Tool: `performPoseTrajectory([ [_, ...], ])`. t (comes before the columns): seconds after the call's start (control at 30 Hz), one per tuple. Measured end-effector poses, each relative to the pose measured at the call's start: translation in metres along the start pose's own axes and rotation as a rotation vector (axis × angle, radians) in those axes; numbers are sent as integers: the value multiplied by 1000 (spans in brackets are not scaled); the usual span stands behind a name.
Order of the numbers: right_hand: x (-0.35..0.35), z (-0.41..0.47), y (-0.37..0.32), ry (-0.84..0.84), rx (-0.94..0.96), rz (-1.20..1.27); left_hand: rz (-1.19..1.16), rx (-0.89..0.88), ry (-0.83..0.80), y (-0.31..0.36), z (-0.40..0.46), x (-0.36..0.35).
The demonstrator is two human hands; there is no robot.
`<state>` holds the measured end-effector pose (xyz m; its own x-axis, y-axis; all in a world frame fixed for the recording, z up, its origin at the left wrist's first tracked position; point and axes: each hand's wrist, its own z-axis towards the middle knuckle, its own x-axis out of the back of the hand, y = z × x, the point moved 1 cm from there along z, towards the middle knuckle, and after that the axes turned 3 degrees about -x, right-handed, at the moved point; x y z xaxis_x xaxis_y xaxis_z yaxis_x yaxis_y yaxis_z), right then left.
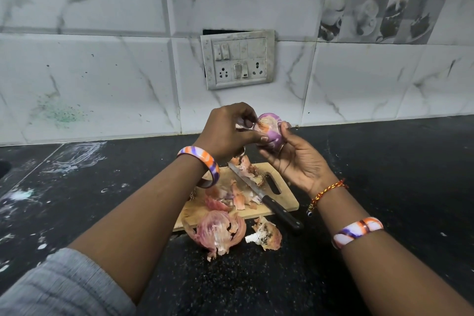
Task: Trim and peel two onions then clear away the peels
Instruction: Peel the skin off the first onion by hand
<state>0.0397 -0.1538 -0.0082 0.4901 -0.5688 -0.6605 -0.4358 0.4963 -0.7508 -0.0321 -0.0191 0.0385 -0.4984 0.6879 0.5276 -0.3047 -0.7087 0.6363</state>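
Right hand point(295, 159) cups onion point(269, 131) at frame centre, steadying it; left hand point(228, 133) pinches loose skin to strip it.

marble tile wall point(102, 59) (stained), black countertop point(384, 187)

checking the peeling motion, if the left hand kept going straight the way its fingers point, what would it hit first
The left hand points its fingers rightward at the onion, which its fingertips already pinch at the skin. So it would press into the onion first, then likely the right hand cradling it behind.
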Motion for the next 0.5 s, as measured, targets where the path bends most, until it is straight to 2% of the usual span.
performPoseTrajectory([
  [0.2, 1, -1, -1, 11, -39, -49, 14, 14, -72, -2, 3, -2],
  [0.5, 3, -2, -1, 41, -21, -52, 179, -84, -74, -3, 4, 2],
])
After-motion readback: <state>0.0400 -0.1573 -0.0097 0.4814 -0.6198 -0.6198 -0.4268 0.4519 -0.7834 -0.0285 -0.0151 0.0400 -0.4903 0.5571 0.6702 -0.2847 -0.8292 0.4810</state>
